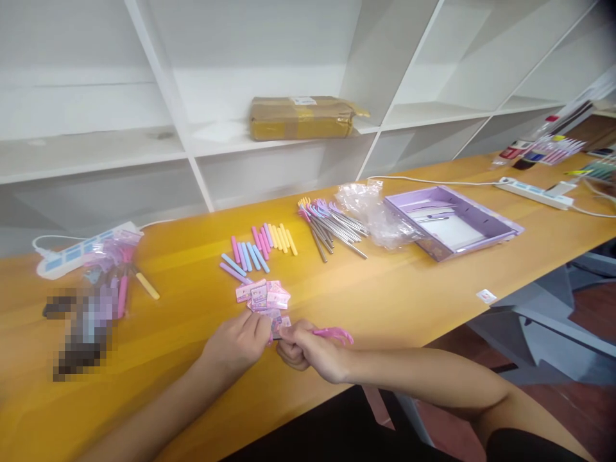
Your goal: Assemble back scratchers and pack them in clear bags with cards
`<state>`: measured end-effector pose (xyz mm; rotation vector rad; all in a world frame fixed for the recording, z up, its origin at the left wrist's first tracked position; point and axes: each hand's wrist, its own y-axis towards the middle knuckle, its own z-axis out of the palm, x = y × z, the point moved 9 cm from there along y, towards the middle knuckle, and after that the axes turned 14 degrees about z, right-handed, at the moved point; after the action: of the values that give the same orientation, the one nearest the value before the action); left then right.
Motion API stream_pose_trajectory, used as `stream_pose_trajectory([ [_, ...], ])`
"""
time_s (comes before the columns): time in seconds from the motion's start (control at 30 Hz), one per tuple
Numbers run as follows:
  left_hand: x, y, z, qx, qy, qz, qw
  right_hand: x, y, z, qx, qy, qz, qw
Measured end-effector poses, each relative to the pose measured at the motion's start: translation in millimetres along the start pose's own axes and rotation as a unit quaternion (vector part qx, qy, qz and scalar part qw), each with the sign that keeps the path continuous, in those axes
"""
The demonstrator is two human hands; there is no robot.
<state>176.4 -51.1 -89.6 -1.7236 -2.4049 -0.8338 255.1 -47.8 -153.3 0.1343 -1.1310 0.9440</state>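
Observation:
My right hand (308,350) is closed around a rod with a pink curved end (334,333), which sticks out past the wrist side of the fist. My left hand (245,337) is closed just beside it, fingertips pinched; what they grip is mostly hidden. A short dark bit shows between the two hands. Just beyond the fingers lie small pink printed cards (262,295), overlapping. Behind them are rows of short coloured tubes (253,253) in pink, blue, purple and yellow. A pile of metal rods with curved coloured ends (337,224) lies to their right.
Clear plastic bags (373,212) lie against a purple box (505,230). At left, a power strip (86,250) sits by bagged tubes (124,289) and a pixelated patch. A cardboard box (303,122) rests on the shelf. Bottles (514,153) and another power strip (534,192) stand right.

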Motion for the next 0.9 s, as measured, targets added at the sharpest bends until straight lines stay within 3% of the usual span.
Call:
stream_pose_trajectory([
  [0.23,-4,1,-5.4,-0.013,0.000,-0.005,1.000,9,-16,-2,-0.005,-0.050,-0.005,0.999],
  [0.57,-6,0,-2.4,-0.034,0.042,-0.053,0.997,-6,19,2,-0.023,-0.034,0.041,0.998],
  [0.9,6,-2,2.5,-0.044,0.047,-0.028,0.998,0,11,-1,-0.021,-0.014,0.036,0.999],
])
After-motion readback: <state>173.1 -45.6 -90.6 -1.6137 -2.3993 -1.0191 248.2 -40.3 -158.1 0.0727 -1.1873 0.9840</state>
